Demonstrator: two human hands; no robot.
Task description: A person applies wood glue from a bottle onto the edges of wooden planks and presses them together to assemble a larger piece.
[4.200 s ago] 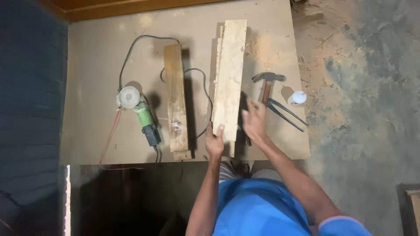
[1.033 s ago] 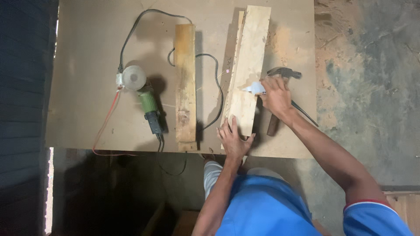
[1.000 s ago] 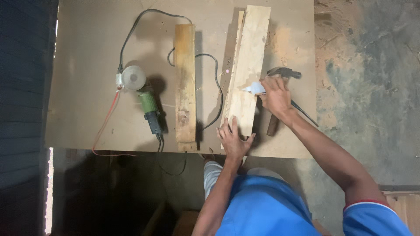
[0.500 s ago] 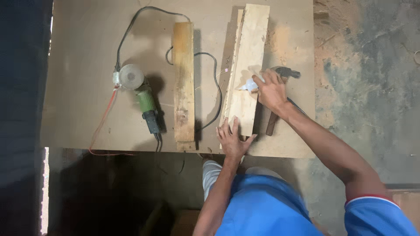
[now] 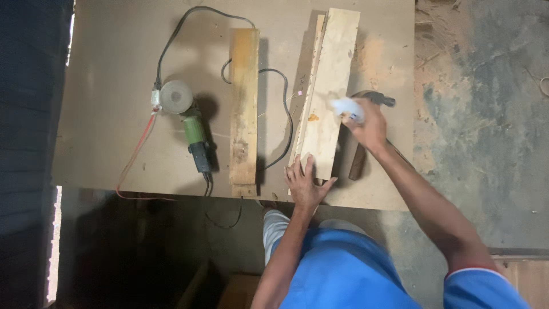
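Observation:
A pale wooden plank (image 5: 327, 86) lies lengthwise on the brown workbench (image 5: 114, 57), stacked on a narrower strip. My left hand (image 5: 304, 183) presses flat on the plank's near end, fingers spread. My right hand (image 5: 366, 123) hovers over the plank's right edge, closed around a small white object (image 5: 347, 107) that is blurred; I cannot tell what kind it is. An orange-brown spot (image 5: 313, 117) marks the plank just left of that object.
A second, darker plank (image 5: 244, 109) lies to the left. A green angle grinder (image 5: 186, 123) with a black cord (image 5: 189, 17) rests further left. A hammer (image 5: 366, 134) lies beside my right hand, partly hidden. Dusty concrete floor (image 5: 486, 114) lies to the right.
My right hand, which picked up the white object from the bench earlier, has shifted left and up over the plank. My left hand stays on the plank's near end.

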